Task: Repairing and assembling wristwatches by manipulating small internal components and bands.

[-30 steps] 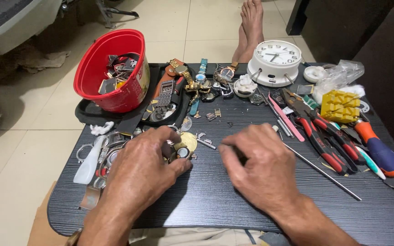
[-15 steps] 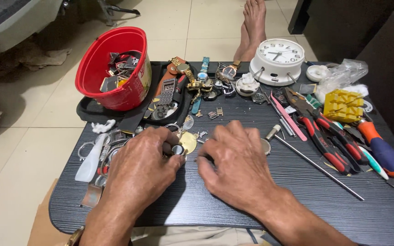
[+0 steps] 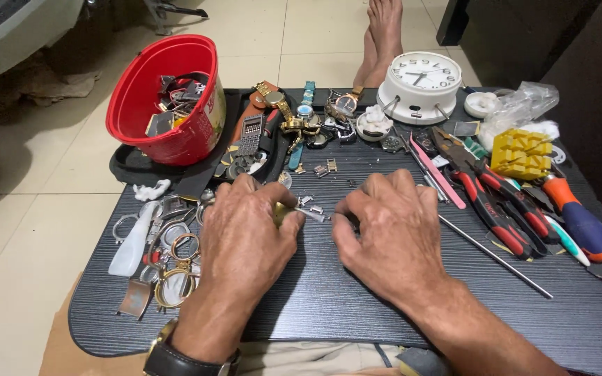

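Note:
My left hand (image 3: 245,233) rests on the dark table (image 3: 357,310), its fingers closed around a small gold watch piece (image 3: 281,212) that mostly hides under them. My right hand (image 3: 393,233) lies just to the right, knuckles up and fingers curled. Its fingertips meet the left hand's at some small silver link pieces (image 3: 313,210). Whether the right fingers pinch anything is hidden. A dark wristwatch (image 3: 175,358) sits on my left wrist.
A red bucket (image 3: 130,83) of parts stands on a black tray (image 3: 134,170) at the back left, beside several watches (image 3: 294,118). A white clock (image 3: 423,76), yellow block (image 3: 520,153), red-handled pliers (image 3: 499,209), screwdriver (image 3: 580,219) and thin rod (image 3: 496,259) lie right. Rings (image 3: 175,285) lie left.
My right hand has slid left across the table until its fingertips meet the left hand. The left hand has stayed in place on the gold piece.

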